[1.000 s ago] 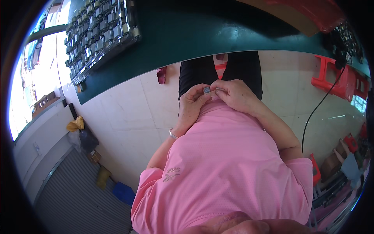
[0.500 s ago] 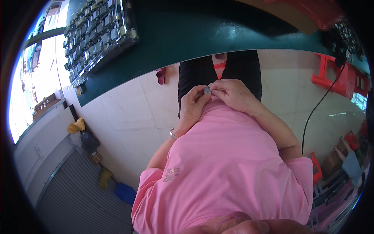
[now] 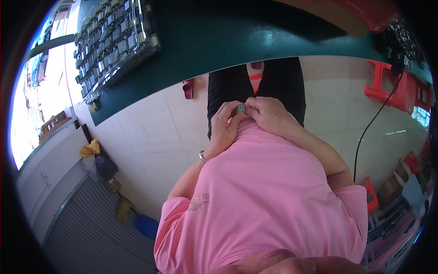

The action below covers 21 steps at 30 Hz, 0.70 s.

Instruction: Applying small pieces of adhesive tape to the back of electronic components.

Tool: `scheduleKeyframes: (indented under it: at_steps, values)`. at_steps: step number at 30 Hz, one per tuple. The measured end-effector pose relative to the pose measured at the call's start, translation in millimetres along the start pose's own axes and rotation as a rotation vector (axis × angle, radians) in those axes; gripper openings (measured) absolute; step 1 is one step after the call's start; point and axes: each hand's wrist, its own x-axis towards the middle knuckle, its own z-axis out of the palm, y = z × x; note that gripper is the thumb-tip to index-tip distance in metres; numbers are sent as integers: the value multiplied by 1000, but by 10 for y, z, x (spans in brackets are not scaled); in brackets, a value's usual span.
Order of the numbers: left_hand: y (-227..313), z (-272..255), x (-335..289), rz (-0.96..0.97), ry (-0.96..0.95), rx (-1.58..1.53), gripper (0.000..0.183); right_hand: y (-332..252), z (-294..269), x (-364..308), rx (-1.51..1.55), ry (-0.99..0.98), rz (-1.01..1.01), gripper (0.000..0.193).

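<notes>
In front of my waist, my left hand [image 3: 223,125] pinches a small grey block-like part [image 3: 241,108] between thumb and fingers. Its flat, shiny face is turned up; the exact kind is too small to tell. My right hand [image 3: 270,115] is closed against the right side of that part, thumb and fingertips pressed together. Whatever those right fingertips grip is hidden. Beyond my hands, on the far left of the green table [image 3: 200,45], a clear plastic tray [image 3: 148,39] holds rows of similar small grey and cream parts.
At the table's right end lies a heap of small dark parts [image 3: 404,43], near a red plastic covering [image 3: 365,13]. A black cable [image 3: 365,130] hangs down by a red stool [image 3: 388,86]. Bags [image 3: 105,165] lie at the left wall. Another person [image 3: 412,192] is at far right.
The grey part has turned so that more of its flat face shows, and it has shifted slightly left and down. My right fingers have lowered a little and changed their grip beside it.
</notes>
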Motion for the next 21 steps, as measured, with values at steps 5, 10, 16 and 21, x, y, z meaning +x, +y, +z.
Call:
scheduleKeyframes:
  at_steps: [5,10,16,21]
  values:
    - [283,12,-17,375,-42,213,22,153,69,40,56,4,85,20]
    - [-71,-58,-31,-245,-53,-900,34,206,-103,-9,584,-8,194,24]
    - [-35,-111,-7,-398,-128,-1137,40,304,-141,-89,563,-61,157,24]
    - [-118,-87,-31,-369,-132,-988,35,275,-132,-102,507,-65,126,28]
